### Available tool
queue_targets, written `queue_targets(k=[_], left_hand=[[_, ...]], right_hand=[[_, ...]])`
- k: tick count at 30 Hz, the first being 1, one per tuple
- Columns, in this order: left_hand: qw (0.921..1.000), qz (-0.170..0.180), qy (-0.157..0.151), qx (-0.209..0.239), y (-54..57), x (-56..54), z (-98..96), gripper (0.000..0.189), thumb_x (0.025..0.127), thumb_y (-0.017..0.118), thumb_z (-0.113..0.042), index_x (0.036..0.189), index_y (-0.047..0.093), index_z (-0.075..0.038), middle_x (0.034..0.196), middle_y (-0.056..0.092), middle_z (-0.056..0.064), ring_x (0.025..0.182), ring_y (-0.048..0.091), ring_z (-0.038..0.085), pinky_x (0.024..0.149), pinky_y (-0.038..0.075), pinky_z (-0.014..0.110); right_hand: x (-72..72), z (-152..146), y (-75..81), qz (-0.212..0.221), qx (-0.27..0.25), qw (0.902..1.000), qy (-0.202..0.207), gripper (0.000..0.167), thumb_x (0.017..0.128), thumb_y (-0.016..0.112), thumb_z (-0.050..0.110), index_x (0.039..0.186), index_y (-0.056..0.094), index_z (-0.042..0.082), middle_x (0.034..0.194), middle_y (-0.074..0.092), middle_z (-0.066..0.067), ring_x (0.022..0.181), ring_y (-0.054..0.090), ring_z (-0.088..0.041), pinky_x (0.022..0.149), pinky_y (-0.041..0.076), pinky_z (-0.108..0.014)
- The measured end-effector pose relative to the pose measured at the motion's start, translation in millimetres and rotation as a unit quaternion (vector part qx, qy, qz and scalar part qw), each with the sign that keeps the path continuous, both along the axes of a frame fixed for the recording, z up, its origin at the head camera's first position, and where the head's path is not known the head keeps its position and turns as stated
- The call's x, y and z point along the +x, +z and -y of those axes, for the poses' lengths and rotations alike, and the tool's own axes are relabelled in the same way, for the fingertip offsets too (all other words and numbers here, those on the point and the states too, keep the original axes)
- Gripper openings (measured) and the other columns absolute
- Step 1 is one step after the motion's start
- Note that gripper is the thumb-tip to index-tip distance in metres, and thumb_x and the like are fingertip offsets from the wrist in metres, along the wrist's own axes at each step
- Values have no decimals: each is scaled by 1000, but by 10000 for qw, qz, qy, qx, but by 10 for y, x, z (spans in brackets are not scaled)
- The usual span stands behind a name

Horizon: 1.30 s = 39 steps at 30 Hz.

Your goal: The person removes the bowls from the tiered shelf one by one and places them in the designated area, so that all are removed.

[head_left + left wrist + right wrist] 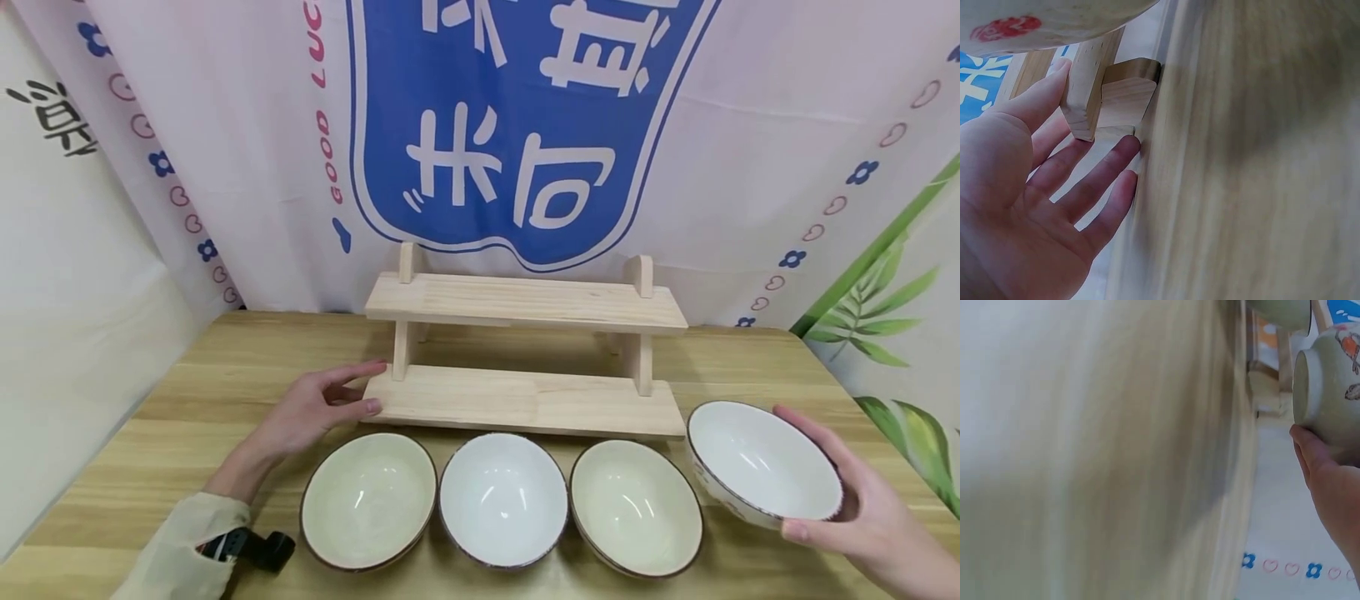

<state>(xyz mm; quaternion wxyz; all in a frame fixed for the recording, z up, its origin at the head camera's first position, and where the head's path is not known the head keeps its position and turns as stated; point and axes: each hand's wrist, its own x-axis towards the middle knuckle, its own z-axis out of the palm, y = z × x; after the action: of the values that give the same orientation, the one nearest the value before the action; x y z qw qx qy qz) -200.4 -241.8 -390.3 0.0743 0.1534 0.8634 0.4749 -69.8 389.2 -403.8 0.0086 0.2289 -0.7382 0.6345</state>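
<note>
My right hand (862,492) grips a white bowl (765,458) by its right side, thumb at the near rim and fingers round the far side. The bowl is tilted, and its painted outside and foot ring show in the right wrist view. My left hand (315,408) touches the left end of a two-tier wooden shelf (517,396), thumb near the front corner, fingers spread in the left wrist view. In front of the shelf stand a cream bowl (369,502), another white bowl (503,500) and a second cream bowl (636,508), side by side.
The wooden table (202,392) reaches back to a printed curtain (285,242) behind the shelf. A watch-like black device (255,548) sits on the left wrist. Leaf-patterned fabric (885,317) hangs at the right.
</note>
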Motion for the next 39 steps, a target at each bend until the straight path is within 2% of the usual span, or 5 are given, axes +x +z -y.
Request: queue_targets(k=[8,15,22,33,39], left_hand=[[10000,55,4,48,-5,-9,-4,59,98,79,-33,152,60,-19,159,56,16,125,69,36,89,59,25],[10000,46,-9,31,-11,-5,4,58,98,78,-32,152,60,-18,160,55,16,124,69,36,89,59,24],[10000,31,-27,26,-13,-9,8,59,98,78,-32,152,60,-17,160,54,17,123,70,35,89,59,24],[10000,28,15,-29,-15,-4,15,59,98,78,-34,152,60,-19,160,55,15,123,70,34,89,59,23],[9999,35,42,-94,-9,-3,11,60,98,78,-36,152,60,-20,161,54,15,124,69,35,89,59,23]], right_hand=[[88,-213,-197,-258,412,9988,100,107,74,68,-27,167,20,-3,163,44,2,127,58,-6,87,57,-18],[145,-337,-290,-88,1212,9925,-94,105,79,72,-16,167,17,-1,162,44,6,127,55,-1,84,57,-18],[177,-371,-377,185,1205,9925,53,104,83,71,-11,169,14,2,162,43,7,124,60,-5,84,58,-21],[108,-265,-299,-611,1168,9904,412,127,58,82,-22,163,13,-11,169,38,-1,142,44,1,100,44,-8],[114,-221,-295,-677,1542,9855,196,132,51,83,-23,163,15,-10,163,43,1,137,47,2,97,44,-6]])
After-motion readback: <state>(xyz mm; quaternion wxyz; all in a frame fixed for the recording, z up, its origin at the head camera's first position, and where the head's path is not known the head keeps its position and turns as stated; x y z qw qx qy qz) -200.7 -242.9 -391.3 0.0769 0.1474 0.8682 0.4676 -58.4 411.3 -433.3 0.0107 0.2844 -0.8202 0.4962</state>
